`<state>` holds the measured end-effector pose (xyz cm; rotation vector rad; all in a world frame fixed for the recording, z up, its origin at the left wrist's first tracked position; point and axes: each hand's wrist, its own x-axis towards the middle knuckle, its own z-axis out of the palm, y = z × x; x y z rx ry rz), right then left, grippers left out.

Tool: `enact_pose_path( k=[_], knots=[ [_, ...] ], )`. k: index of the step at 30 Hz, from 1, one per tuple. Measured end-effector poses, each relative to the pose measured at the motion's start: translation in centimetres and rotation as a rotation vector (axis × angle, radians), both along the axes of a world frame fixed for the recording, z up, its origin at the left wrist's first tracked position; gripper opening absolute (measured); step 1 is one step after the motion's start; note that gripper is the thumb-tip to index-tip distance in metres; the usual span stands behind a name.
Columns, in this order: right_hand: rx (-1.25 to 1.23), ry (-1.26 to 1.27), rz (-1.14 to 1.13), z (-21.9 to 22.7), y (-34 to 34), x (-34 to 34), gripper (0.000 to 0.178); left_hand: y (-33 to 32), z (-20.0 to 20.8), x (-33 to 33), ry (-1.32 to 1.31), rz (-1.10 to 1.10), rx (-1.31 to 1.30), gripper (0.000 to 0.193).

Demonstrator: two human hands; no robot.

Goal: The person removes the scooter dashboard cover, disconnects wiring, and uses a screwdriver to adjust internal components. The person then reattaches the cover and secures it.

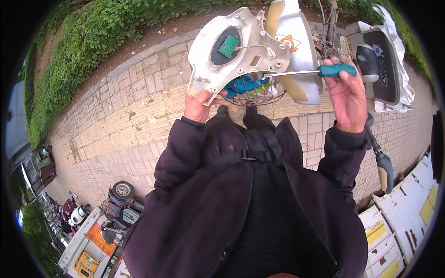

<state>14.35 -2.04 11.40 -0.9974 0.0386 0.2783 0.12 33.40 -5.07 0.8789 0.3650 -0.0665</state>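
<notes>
Head view, left to right: at eleven o'clock the left hand (198,105) grips the lower edge of a white moulded plastic scooter panel (232,51), fingers closed around its rim. A small green circuit board (228,46) sits in the panel's round opening. At one o'clock the right hand (345,95) holds a green-handled screwdriver (320,72), fingers wrapped around the handle, its shaft reaching left into the panel. Paving bricks (134,120) lie below.

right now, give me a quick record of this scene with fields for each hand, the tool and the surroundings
left hand: left hand grips the lower edge of a white scooter panel, inner side up
right hand: right hand holds a green-handled screwdriver
tool tip: at the panel's lower opening
on panel: small green circuit board
ground: brick paving
</notes>
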Motion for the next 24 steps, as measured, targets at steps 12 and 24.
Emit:
enact_pose_path(
  k=[12,24],
  knots=[
    [-0.012,0.043,-0.109,-0.9,3.2,-1.8,0.035,2.9,-1.0,-1.1,-0.045,-0.052,-0.033,0.056],
    [-0.063,0.048,-0.071,0.8,7.0,-2.0,0.038,2.0,13.4,0.6,-0.046,-0.191,0.003,0.040]
  ],
)
